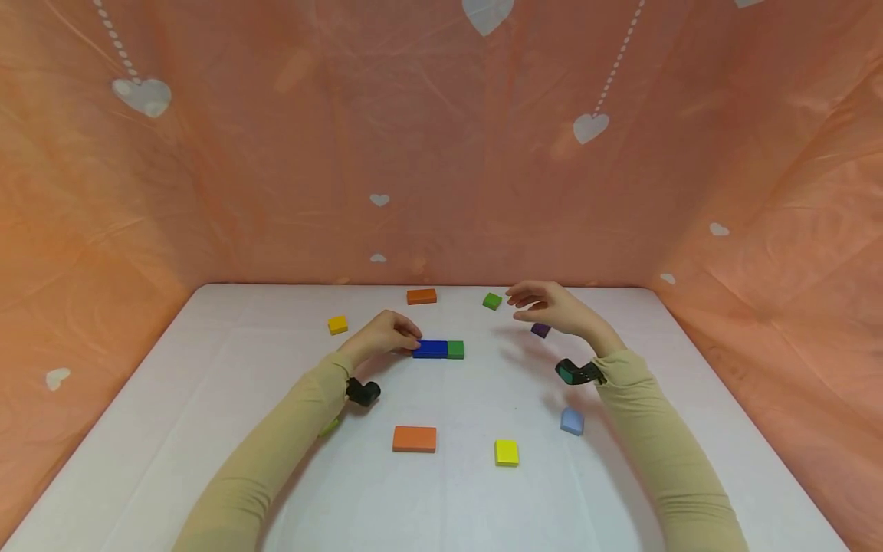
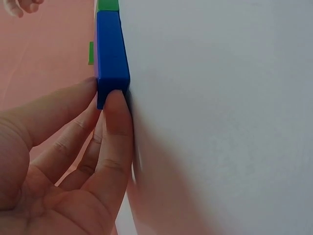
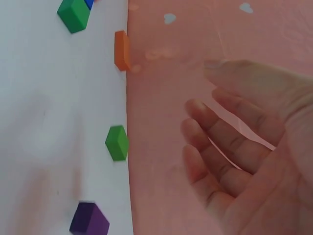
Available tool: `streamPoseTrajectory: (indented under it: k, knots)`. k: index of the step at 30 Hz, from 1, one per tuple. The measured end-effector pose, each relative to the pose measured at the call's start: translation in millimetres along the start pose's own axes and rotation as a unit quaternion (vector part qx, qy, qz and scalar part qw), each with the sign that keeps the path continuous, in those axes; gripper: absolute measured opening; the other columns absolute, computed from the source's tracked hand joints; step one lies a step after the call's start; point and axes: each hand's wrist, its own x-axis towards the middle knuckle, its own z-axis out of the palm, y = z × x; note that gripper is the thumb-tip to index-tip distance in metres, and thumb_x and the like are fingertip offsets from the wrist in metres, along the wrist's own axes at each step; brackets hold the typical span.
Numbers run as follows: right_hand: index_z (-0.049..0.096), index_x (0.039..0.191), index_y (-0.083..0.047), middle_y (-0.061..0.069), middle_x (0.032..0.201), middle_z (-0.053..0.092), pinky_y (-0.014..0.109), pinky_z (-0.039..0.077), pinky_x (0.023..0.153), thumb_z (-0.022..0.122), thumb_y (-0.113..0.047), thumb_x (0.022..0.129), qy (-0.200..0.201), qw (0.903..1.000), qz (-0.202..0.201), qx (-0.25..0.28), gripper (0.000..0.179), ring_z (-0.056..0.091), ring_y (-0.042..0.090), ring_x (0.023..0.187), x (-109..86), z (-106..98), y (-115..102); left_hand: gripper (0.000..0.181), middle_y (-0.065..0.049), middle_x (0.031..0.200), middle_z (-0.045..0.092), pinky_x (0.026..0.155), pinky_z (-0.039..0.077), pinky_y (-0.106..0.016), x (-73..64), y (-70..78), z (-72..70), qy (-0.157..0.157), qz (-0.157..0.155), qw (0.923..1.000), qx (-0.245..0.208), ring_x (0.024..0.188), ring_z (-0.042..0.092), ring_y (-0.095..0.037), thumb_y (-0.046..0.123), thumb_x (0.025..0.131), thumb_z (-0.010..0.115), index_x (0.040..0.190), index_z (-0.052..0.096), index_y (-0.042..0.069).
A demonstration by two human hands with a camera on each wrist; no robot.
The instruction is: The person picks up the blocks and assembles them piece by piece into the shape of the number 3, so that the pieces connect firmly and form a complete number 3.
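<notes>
A long blue block (image 1: 431,349) lies on the white table, end to end with a small green block (image 1: 455,349). My left hand (image 1: 383,337) pinches the blue block's left end; in the left wrist view, fingertips (image 2: 116,100) press its end face and side. Raised over the table's far right, my right hand (image 1: 552,307) holds nothing, its fingers loosely bent and parted. Below it lies a purple block (image 1: 541,330), partly covered by the hand in the head view. Just left of its fingertips is a light green block (image 1: 492,301).
Around the middle pair lie an orange block (image 1: 421,297) at the back, a larger orange block (image 1: 415,439) in front, yellow blocks (image 1: 338,325) (image 1: 507,453) and a light blue block (image 1: 572,421). My left sleeve partly hides a lime block (image 1: 329,427). Peach cloth surrounds the table.
</notes>
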Motion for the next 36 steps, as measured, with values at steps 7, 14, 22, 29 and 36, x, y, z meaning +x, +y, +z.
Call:
streamPoseTrajectory:
  k: [7, 14, 22, 29, 36]
  knots:
    - [0.057, 0.124, 0.000, 0.016, 0.117, 0.061, 0.045, 0.044, 0.096, 0.069, -0.008, 0.088, 0.016, 0.9998, 0.010, -0.006, 0.038, 0.053, 0.038, 0.113, -10.3, -14.3, 14.6, 0.022, -0.012, 0.098, 0.065, 0.077, 0.055, -0.029, 0.2, -2.3, -0.9, -0.005, -0.002, 1.0000, -0.008, 0.079, 0.062, -0.020, 0.006, 0.089, 0.068, 0.108, 0.067, -0.003]
    - [0.054, 0.124, 0.009, 0.027, 0.118, 0.057, 0.052, 0.042, 0.095, 0.064, 0.002, 0.089, 0.021, 0.9992, 0.013, -0.032, 0.037, 0.053, 0.042, 0.111, -24.8, -21.5, 4.7, 0.022, -0.012, 0.099, 0.064, 0.078, 0.055, -0.029, -0.4, -1.6, -1.1, -0.004, -0.010, 0.9997, -0.022, 0.081, 0.062, -0.021, 0.006, 0.088, 0.068, 0.109, 0.067, -0.003]
    - [0.053, 0.121, 0.013, 0.030, 0.115, 0.057, 0.057, 0.041, 0.095, 0.063, 0.007, 0.087, 0.036, 0.9981, 0.027, -0.042, 0.036, 0.053, 0.047, 0.109, -35.8, -25.4, 3.2, 0.025, -0.013, 0.100, 0.064, 0.078, 0.055, -0.030, -1.4, -2.6, -1.3, -0.006, -0.004, 0.9996, -0.027, 0.081, 0.061, -0.020, 0.005, 0.088, 0.068, 0.111, 0.065, -0.005]
    - [0.055, 0.124, 0.007, 0.027, 0.118, 0.058, 0.050, 0.044, 0.095, 0.066, 0.001, 0.087, 0.039, 0.9979, 0.032, -0.040, 0.039, 0.054, 0.044, 0.110, -34.4, -30.5, 49.0, 0.024, -0.012, 0.099, 0.065, 0.077, 0.055, -0.030, -2.5, -2.0, -0.8, -0.002, -0.004, 0.9997, -0.023, 0.079, 0.062, -0.020, 0.005, 0.088, 0.068, 0.110, 0.066, -0.005]
    - [0.052, 0.127, 0.010, 0.031, 0.122, 0.055, 0.052, 0.041, 0.097, 0.067, 0.003, 0.086, 0.030, 0.9987, 0.031, -0.026, 0.044, 0.053, 0.044, 0.113, -33.9, -26.9, 65.0, 0.023, -0.013, 0.098, 0.065, 0.076, 0.055, -0.029, -1.6, -2.4, -0.1, -0.001, 0.000, 0.9997, -0.025, 0.079, 0.062, -0.019, 0.004, 0.088, 0.068, 0.109, 0.066, -0.005]
